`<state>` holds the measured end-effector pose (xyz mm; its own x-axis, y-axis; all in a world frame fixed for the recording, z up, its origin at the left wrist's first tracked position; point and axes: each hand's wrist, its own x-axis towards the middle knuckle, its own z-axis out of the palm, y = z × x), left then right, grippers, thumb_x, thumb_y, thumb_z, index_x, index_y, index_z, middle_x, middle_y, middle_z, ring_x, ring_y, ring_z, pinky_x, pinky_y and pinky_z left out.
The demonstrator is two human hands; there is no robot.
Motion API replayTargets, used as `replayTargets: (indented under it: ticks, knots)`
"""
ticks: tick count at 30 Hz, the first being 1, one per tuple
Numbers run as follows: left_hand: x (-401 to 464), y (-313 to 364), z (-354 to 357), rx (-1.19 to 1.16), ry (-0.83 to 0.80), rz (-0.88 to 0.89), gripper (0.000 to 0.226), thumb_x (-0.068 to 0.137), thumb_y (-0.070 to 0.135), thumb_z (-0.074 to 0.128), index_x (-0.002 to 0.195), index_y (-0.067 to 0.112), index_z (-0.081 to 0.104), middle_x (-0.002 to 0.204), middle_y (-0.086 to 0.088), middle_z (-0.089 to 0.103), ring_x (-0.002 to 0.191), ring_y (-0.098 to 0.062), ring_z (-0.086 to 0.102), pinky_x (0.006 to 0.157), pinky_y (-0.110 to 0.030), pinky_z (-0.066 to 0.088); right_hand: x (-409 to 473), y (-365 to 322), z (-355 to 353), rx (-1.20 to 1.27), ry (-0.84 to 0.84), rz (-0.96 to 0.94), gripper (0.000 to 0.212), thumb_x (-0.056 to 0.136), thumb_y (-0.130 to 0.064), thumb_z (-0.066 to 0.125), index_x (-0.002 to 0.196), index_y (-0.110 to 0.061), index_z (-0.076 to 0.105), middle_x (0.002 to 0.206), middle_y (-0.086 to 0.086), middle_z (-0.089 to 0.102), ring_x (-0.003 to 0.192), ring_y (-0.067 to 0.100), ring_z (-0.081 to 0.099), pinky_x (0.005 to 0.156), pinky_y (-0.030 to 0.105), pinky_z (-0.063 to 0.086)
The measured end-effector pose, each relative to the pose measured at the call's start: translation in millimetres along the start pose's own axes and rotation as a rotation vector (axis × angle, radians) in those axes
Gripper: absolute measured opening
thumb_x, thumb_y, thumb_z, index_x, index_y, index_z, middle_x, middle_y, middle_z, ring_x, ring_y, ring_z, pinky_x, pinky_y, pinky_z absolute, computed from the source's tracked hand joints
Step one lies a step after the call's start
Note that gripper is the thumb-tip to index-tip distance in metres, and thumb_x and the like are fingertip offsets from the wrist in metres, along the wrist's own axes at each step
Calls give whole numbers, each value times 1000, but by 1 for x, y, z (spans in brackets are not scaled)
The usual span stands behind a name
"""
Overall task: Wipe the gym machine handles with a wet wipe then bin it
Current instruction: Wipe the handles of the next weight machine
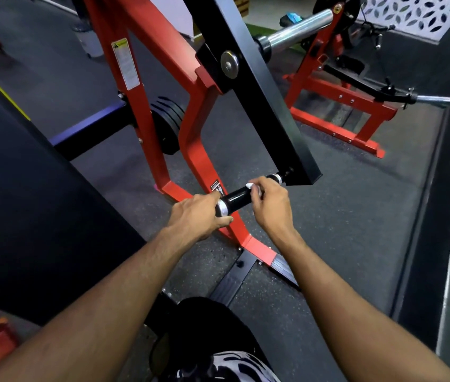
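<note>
Wiping step: right hand (269, 206) grips wet wipe (250, 186), seemingly, around handle (236, 198); left hand (199, 219) clasps its end. Next: rub along.

Two hands: the left hand (196, 216) and right hand (269, 206), both on one black handle (239, 199). One white wipe (250, 186). Two red machine frames: one (193, 139) at centre, another (336, 117) toward two o'clock. Two chrome sleeves (298, 31) (441, 99).

Gym: red plate-loaded machines (190, 150)
</note>
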<state>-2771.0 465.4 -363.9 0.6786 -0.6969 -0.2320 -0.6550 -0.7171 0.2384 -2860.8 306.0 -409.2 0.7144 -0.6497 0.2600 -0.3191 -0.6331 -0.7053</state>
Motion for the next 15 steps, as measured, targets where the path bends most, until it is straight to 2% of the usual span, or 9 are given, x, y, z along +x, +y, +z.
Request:
replayTargets:
  ticks: [4, 7, 9, 12, 15]
  knots:
    - [0, 0, 0, -10, 9, 11, 46, 87, 63, 62, 115, 28, 54, 117, -6, 70, 109, -33, 66, 76, -37, 41, -23, -39, 8, 43, -143, -74, 13, 95, -17, 56, 94, -15, 69, 89, 0, 68, 80, 17, 62, 72, 32, 47]
    - [-3, -1, 0, -6, 11, 9, 51, 89, 66, 60, 121, 28, 53, 121, -7, 69, 112, -34, 65, 76, -37, 40, -10, -50, -10, 62, -343, -61, 13, 95, -19, 60, 93, -17, 72, 81, -1, 71, 74, 14, 64, 66, 24, 46]
    - [-4, 0, 0, 8, -3, 3, 54, 90, 70, 56, 119, 24, 52, 121, -8, 68, 113, -35, 64, 79, -38, 42, 24, -39, -28, -80, -447, -58, 12, 95, -21, 63, 90, -17, 73, 78, 1, 73, 72, 16, 66, 61, 24, 45]
    - [-5, -1, 1, -59, -11, -13, 59, 92, 77, 42, 113, 24, 53, 120, -9, 67, 113, -36, 63, 81, -41, 43, 91, -14, -47, -473, -536, -68, 23, 95, -27, 60, 84, -12, 73, 80, 13, 74, 80, 28, 70, 69, 31, 51]
    - [-6, -1, 0, -65, 2, -7, 54, 96, 74, 37, 111, 25, 55, 124, -11, 67, 116, -37, 63, 87, -42, 45, 123, -7, -45, -655, -776, -85, 35, 95, -30, 58, 64, -15, 65, 61, 5, 70, 55, 19, 68, 71, 37, 60]
